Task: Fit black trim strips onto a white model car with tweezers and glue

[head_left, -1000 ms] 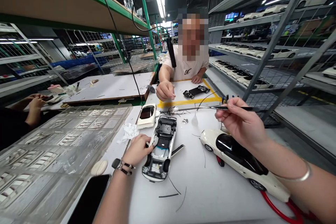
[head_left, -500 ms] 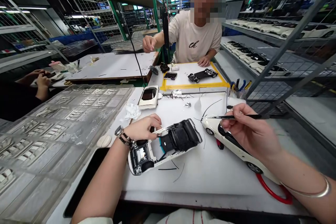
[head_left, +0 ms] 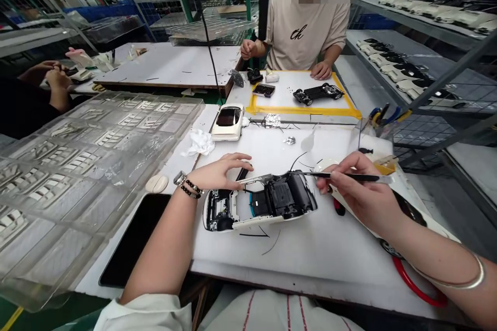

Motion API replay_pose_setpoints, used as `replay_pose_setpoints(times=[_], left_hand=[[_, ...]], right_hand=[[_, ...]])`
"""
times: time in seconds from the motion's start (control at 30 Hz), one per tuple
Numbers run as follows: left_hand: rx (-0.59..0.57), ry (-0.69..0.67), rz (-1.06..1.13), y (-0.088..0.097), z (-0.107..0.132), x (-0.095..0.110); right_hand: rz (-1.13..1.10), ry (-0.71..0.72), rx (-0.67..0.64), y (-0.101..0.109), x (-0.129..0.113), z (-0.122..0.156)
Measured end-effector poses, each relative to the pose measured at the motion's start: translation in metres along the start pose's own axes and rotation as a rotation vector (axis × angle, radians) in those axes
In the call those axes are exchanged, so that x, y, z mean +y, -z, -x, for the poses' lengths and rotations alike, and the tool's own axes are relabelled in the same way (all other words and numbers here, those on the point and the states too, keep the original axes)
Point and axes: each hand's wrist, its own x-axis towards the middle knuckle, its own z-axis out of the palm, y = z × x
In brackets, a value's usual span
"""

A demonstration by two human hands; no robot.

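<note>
An upturned white model car body (head_left: 267, 221) with a black interior lies before me on the white tabletop (head_left: 303, 258). My left hand (head_left: 219, 171) is at its far side, fingers stretched out and apart, the thumb touching the body's edge. A dark piece (head_left: 244, 170) shows between thumb and fingers. My right hand (head_left: 355, 186) pinches black tweezers (head_left: 355, 177), whose thin tips point left to the far edge of the car body. Beside the tips curves a thin black wire (head_left: 298, 159). Partly behind my right hand and forearm stands a second white model car (head_left: 430, 225).
A clear compartment tray (head_left: 73, 217) of white parts fills the left, with a black tablet (head_left: 135, 240) and white mouse (head_left: 157, 183) beside it. Farther off are a white car (head_left: 228, 121), crumpled tissue (head_left: 199, 142) and a cup of tools (head_left: 375, 132). A co-worker (head_left: 306, 26) sits opposite.
The view has tilted down. My left fingers have spread away from the car body's edge. The tweezer tips have come to the car body, which lies flatter. The co-worker's raised hand has lowered.
</note>
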Motion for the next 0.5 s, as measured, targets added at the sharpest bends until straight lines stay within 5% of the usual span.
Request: replay_pose_setpoints(times=[0.13, 0.3, 0.5], left_hand=[[0.076, 0.002, 0.098, -0.004, 0.011, -0.009], [0.084, -0.026, 0.053, -0.011, 0.006, -0.012], [0.119, -0.052, 0.029, -0.012, 0.007, -0.009]], right_hand=[[0.299, 0.172, -0.267, -0.007, 0.017, -0.006], [0.784, 0.630, -0.651, -0.012, 0.025, -0.022], [0.897, 0.761, -0.795, -0.023, 0.026, -0.040]])
